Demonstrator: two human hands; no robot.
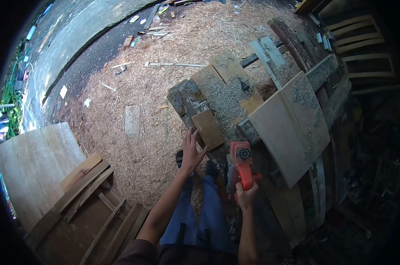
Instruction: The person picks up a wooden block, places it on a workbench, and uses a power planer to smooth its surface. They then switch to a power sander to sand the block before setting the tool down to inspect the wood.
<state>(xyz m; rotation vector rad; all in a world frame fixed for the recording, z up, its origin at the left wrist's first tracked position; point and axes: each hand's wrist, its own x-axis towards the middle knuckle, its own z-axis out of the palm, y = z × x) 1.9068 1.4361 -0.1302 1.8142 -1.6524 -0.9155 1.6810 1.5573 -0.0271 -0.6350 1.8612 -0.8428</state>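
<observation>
My right hand (247, 194) is wrapped round the handle of a red power planer (241, 154), which has a black knob on its front. The planer is at the near side of a rough workbench (182, 98). My left hand (192, 152) has its fingers spread at the left edge of a small brown wooden block (208, 130) on the bench; whether the fingertips press on it cannot be made out. Grey shavings lie over the boards behind the block. To the right rests a wide pale board (288, 128) with shavings on it.
Stacked planks (83, 185) and a large plywood sheet (36, 152) are at the left. Wood shavings cover the ground, with a pale rope (228, 28) at the top. Wooden frames (367, 64) stand at the right. My feet are below the bench edge.
</observation>
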